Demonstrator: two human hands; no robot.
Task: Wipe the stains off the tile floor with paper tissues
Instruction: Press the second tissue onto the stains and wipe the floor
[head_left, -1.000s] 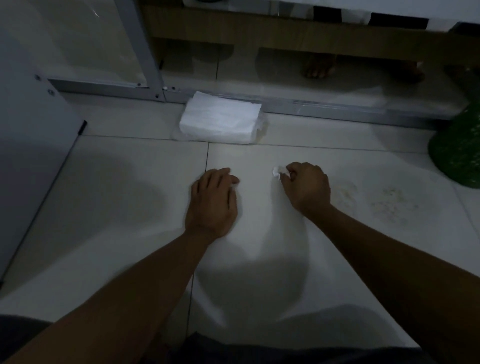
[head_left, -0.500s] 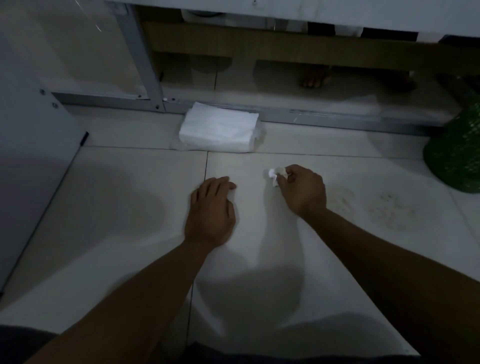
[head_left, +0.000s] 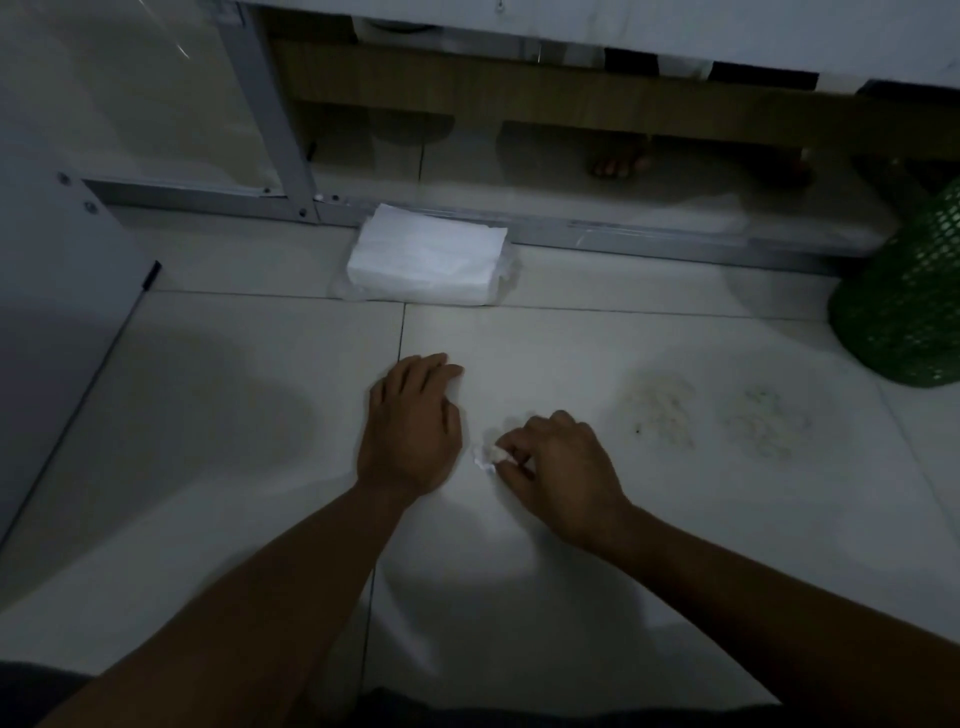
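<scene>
1. Crumpled white paper tissue wad (head_left: 488, 457) sits pinched at the fingertips of the right hand (head_left: 563, 475), low against the pale glossy tile floor (head_left: 234, 467), just below frame centre.
2. Left hand (head_left: 413, 423) lies flat and open, palm down on the tile, grasping nothing, just beside the wad at its 9 o'clock.
3. Two brownish speckled stains (head_left: 660, 410) (head_left: 763, 423) mark the tile at 3 o'clock from the right hand (near, not touching).
4. Stack of white paper tissues (head_left: 428, 257) rests at 12 o'clock, against a grey metal frame rail (head_left: 675, 241).
5. Green plastic mesh basket (head_left: 906, 306) stands at 2 o'clock, well apart.
</scene>
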